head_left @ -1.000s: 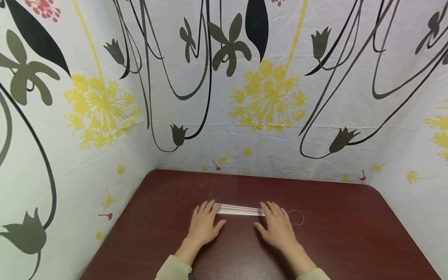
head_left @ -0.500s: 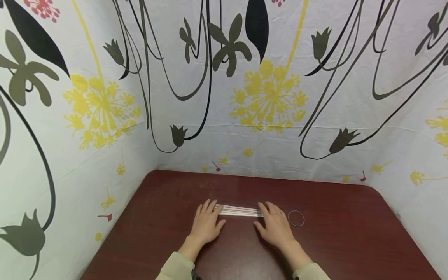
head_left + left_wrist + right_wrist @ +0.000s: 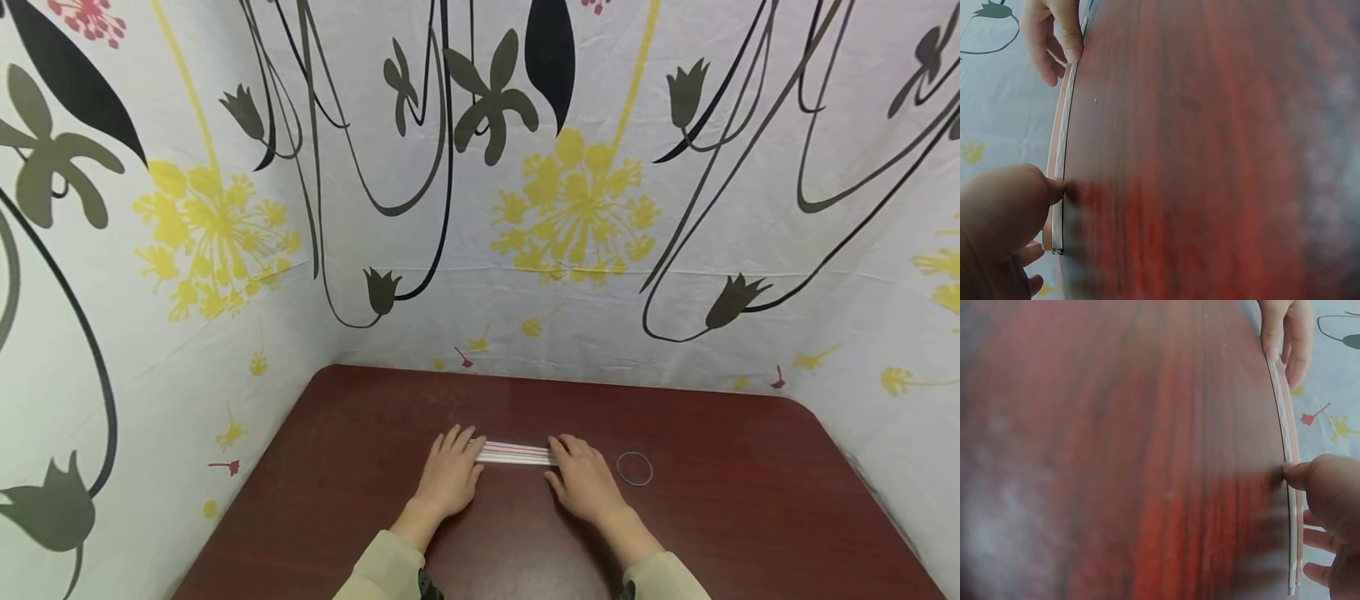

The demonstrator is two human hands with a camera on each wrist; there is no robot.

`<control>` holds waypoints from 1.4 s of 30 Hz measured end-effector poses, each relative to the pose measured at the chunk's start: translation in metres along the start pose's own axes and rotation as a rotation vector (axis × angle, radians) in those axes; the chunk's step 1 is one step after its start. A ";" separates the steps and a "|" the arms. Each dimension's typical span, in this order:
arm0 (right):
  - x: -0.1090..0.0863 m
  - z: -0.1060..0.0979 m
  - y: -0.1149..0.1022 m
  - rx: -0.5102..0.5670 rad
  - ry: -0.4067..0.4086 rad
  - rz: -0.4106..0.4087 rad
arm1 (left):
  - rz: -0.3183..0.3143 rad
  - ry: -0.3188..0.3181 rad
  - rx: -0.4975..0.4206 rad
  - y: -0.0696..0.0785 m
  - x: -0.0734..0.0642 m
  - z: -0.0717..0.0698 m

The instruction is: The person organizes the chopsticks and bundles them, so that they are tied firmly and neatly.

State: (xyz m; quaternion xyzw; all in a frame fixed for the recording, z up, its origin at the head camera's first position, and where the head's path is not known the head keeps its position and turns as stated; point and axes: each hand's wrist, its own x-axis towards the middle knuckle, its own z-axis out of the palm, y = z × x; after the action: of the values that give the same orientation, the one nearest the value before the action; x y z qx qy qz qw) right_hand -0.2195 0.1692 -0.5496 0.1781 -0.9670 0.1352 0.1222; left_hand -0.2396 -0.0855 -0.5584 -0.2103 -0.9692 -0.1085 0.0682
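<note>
Straw-like sticks: The pale, straw-like sticks [image 3: 516,453] lay side by side across the tabletop [image 3: 315,508], bridging the space between your hands, with white nearest you and pink farther off. Their count could not be told.
Left hand: Your left hand [image 3: 447,471] pinched the bundle near its left end, its thumb against the near edge and its fingers reaching over to the far side.
Right hand: Your right hand [image 3: 587,479] mirrored it near the other end, thumb in front and fingers beyond, in a light pinch by the look of it.
Why two ends: Holding both ends probably kept the sticks parallel and stopped them rolling or fanning apart.
Why thumbs in front: With thumbs on one side and fingers on the other, you seemed to squeeze the row narrow while the table bore its weight.
Stick tips: At the right, in that wrist's view, the tips looked slightly uneven; at the left they appeared closer to level.
Thin loop: The thin bluish loop [image 3: 651,470] lay flat just beyond your right hand, touching neither it nor the sticks; that spot likely left it within easy reach.
Floral cloth: The floral cloth [image 3: 465,325] hung behind the table, well apart from the sticks.
</note>
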 end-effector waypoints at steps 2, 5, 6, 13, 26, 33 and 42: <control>0.001 0.001 0.001 -0.010 -0.007 -0.003 | 0.003 -0.011 0.003 0.000 0.001 0.000; 0.003 0.003 0.001 -0.017 -0.013 -0.012 | 0.008 -0.022 0.006 0.001 0.003 0.000; 0.003 0.003 0.001 -0.018 -0.014 -0.014 | 0.011 -0.026 0.008 0.001 0.004 0.000; 0.006 0.005 0.001 0.000 0.037 -0.032 | 0.038 -0.021 0.047 0.004 0.008 0.000; 0.010 0.007 0.003 0.006 0.113 -0.066 | 0.080 0.016 0.135 0.007 0.013 0.002; 0.010 0.006 0.001 0.010 0.109 -0.058 | 0.099 0.022 0.229 0.010 0.014 0.002; 0.011 0.002 0.003 0.007 0.022 -0.068 | 0.111 0.022 0.177 0.013 0.013 0.000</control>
State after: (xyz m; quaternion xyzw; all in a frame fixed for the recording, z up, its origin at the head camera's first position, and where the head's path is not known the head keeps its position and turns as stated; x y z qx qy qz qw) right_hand -0.2312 0.1676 -0.5487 0.2096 -0.9585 0.1362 0.1367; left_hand -0.2454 -0.0690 -0.5533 -0.2558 -0.9610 -0.0209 0.1030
